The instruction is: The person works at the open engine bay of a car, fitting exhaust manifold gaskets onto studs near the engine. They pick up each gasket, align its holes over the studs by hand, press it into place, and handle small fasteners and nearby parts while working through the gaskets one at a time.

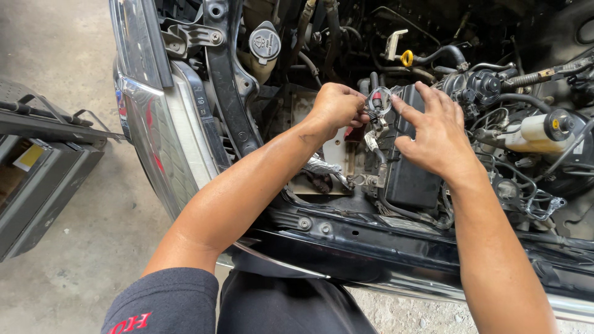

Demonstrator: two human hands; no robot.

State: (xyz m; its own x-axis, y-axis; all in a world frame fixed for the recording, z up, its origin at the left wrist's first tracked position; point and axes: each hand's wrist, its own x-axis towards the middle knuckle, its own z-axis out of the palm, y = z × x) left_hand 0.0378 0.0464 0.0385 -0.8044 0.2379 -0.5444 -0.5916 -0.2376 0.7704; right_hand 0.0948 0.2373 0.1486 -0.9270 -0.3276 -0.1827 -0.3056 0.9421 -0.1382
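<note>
Leaning over an open engine bay, the person has both hands at a metal cable clamp [378,102] with a ring-shaped end, which stands above an empty light-coloured tray [337,154]. The left hand [337,106] is closed, its fingertips pinching the clamp from the left side. The right hand [436,133] is open with fingers spread, the index fingertip touching the clamp's ring and the palm over a black box [408,179]. A round dark cap [265,42] with a pale symbol sits on a cream reservoir at upper left. A yellow ring handle [406,58] shows further back. At right lies a whitish reservoir [537,131] with a black cap bearing a small yellow mark. On the concrete floor at left stands a dark crate [37,179] with a yellow label.
</note>
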